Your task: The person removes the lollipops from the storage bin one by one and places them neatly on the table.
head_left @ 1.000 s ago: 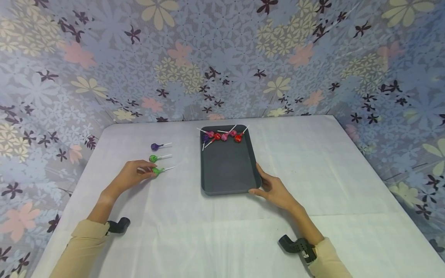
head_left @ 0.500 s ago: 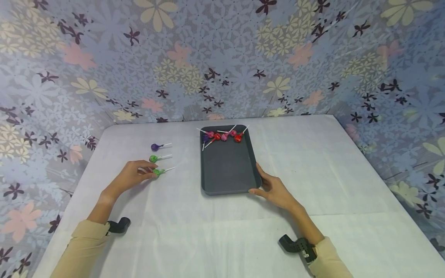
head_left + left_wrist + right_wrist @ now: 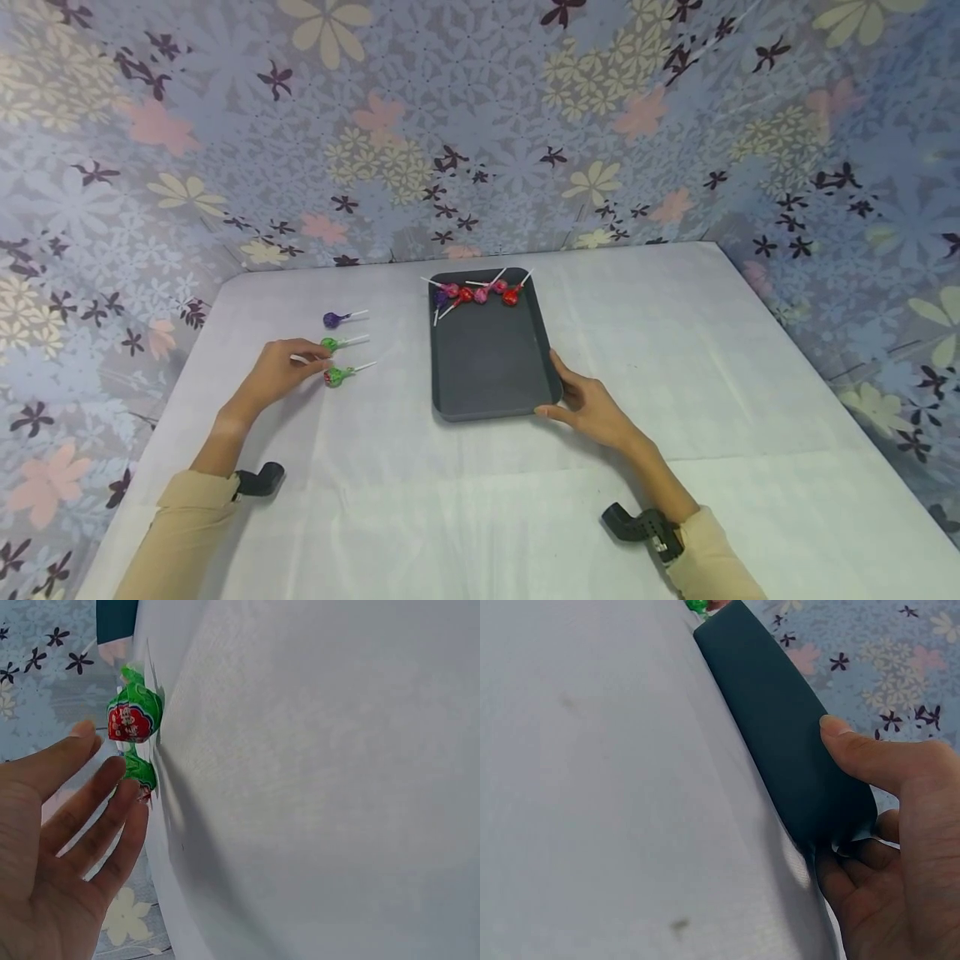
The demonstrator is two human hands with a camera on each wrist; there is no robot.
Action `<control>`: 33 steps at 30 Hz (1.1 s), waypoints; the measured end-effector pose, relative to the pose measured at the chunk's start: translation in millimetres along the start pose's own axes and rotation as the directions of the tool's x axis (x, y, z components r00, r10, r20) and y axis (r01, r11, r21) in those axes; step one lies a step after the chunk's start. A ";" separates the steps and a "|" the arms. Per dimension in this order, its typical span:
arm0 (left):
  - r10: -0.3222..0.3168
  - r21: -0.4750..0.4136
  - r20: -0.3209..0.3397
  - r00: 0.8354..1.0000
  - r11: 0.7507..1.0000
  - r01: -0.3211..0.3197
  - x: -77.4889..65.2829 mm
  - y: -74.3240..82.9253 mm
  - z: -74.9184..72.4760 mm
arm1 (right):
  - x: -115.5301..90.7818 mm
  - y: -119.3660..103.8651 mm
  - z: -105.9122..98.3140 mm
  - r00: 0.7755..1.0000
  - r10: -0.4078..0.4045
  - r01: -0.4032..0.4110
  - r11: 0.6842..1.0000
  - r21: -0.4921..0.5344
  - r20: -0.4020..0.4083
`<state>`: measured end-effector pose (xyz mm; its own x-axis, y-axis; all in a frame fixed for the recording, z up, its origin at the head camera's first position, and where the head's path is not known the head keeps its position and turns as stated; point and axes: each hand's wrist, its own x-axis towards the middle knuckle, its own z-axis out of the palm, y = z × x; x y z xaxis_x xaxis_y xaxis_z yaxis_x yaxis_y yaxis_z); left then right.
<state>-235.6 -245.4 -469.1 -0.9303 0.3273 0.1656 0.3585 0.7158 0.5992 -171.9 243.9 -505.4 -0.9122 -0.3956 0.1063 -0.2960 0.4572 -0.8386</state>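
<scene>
In the head view my left hand (image 3: 283, 371) is at the left of the table, beside the heads of two green-wrapped lollipops, the nearer one (image 3: 334, 377) and the farther one (image 3: 330, 343). The left wrist view shows its thumb and fingers spread apart with nothing gripped; the nearer green lollipop (image 3: 135, 714) lies just beyond the fingertips. Whether a fingertip touches the farther one I cannot tell. A purple lollipop (image 3: 332, 320) lies behind them. My right hand (image 3: 596, 410) grips the near right corner of a dark grey tray (image 3: 495, 367), thumb on its rim.
Several pink, red and purple lollipops (image 3: 481, 294) lie along the tray's far end, some sticks over the rim. A white cloth (image 3: 420, 500) covers the table. Flowered fabric (image 3: 480, 125) stands behind and at the sides.
My left hand has come away from the nearer green lollipop and shifted slightly back and left. That lollipop has turned a little. The right hand stays on the tray.
</scene>
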 end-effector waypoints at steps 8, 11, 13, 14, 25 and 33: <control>-0.052 0.041 -0.086 0.995 0.998 0.055 6.4 -5.0 -0.3 | -0.7 -2.2 -0.6 1.000 0.013 -0.013 1.000 0.003 0.001; -0.048 0.031 -0.083 0.995 0.998 0.050 8.1 -7.3 1.2 | -0.2 -2.1 -0.1 1.000 0.014 -0.014 1.000 -0.003 0.000; -0.045 0.017 -0.078 0.996 0.999 0.046 8.9 -7.8 2.5 | 0.1 -1.6 0.0 1.000 0.011 -0.011 1.000 -0.009 0.001; -0.046 0.013 -0.076 0.996 0.999 0.047 9.4 -7.9 3.0 | 0.3 -1.4 0.1 1.000 0.013 -0.013 1.000 -0.010 0.000; -0.052 0.003 -0.073 0.996 0.999 0.053 13.3 -1.2 3.0 | 0.0 -3.3 -0.8 1.000 0.001 -0.001 1.000 -0.011 0.004; -0.049 0.010 -0.106 0.993 0.999 0.050 20.2 1.8 -1.9 | 0.7 -3.1 -0.2 1.000 0.007 -0.007 1.000 -0.005 -0.002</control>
<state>-253.8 -238.6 -463.2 -0.9497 0.2249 0.2179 0.3121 0.7373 0.5992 -171.7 242.4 -502.6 -0.9146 -0.3913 0.1015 -0.2913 0.4637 -0.8367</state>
